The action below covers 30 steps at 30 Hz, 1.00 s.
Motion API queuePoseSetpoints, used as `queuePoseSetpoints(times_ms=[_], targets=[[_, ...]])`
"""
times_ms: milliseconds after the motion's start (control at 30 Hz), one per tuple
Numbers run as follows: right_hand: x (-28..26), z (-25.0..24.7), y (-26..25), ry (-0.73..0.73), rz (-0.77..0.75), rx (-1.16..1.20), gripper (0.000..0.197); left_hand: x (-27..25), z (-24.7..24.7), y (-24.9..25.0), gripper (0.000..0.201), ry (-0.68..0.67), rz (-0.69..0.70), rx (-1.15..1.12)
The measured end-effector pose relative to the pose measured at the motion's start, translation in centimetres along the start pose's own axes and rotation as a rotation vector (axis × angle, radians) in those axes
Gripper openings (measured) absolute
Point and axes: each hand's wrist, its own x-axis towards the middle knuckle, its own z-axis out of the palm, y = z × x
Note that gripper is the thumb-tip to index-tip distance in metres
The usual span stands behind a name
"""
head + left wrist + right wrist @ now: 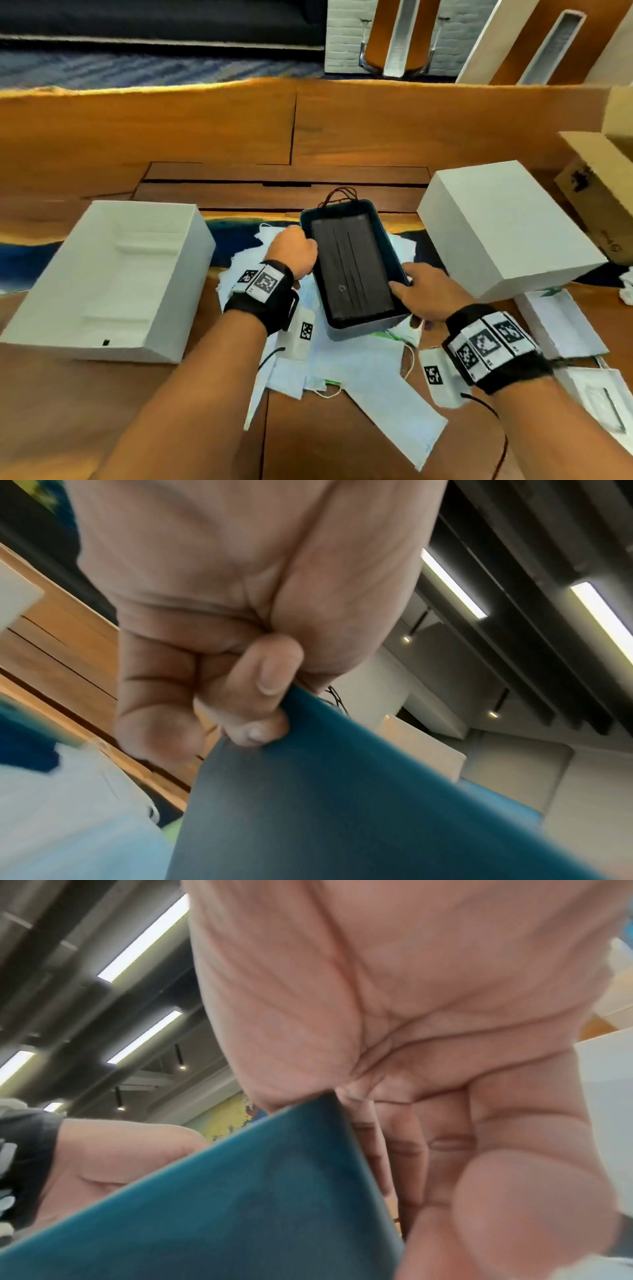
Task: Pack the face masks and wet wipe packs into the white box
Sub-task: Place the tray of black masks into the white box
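Above a heap of pale face masks point(363, 373) on the wooden tabletop point(205, 137), the left hand point(291, 251) and right hand point(426, 294) grip opposite rims of a teal tray point(363, 330), fingers curled round it, holding black masks point(352, 270); the open white box point(113, 277) sits at left.

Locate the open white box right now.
Head view: the open white cardboard box sits on the wooden table, left of the left hand and the teal tray.
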Motion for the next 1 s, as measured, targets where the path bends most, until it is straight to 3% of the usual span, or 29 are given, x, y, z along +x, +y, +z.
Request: queuePoseSetpoints(times_ms=[67, 200, 300, 400, 467, 600, 700, 1000], targets=[[0.5, 0.8, -2.9, -0.042, -0.048, 0.092, 0.015, -0.3, -3.0, -1.9, 0.033, 0.064, -0.058, -0.048], [2.3, 2.5, -9.2, 0.036, -0.197, 0.16, 0.018, -1.1, -7.8, -5.9, 0.03, 0.241, -0.165, -0.189], [3.9, 3.6, -13.3, 0.047, -0.243, 0.134, 0.021, -1.8, -10.1, -8.7, 0.046, 0.411, -0.164, -0.217], [5.5, 4.2, -16.8, 0.028, -0.26, 0.117, 0.022, -2.7, -11.9, -12.8, 0.068, 0.464, -0.211, -0.198], [6.4, 4.3, -18.8, 0.022, -0.279, 0.114, 0.023, -3.6, -12.1, -15.7, 0.068, 0.344, -0.268, -0.016], [7.7, 4.7, -23.2, -0.001, -0.363, 0.068, 0.022, -5.7, -10.4, -19.3, 0.06, -0.103, -0.36, 0.292], [8.7, 5.8, -26.8, -0.026, -0.446, 0.019, 0.021, -6.6, -9.4, -20.4, 0.04, -0.139, -0.355, 0.39], [10.7, 11.1, -34.0, -0.187, -0.539, -0.183, 0.027, -7.6, -8.5, -20.1, 0.035, -0.193, -0.311, 0.459]])
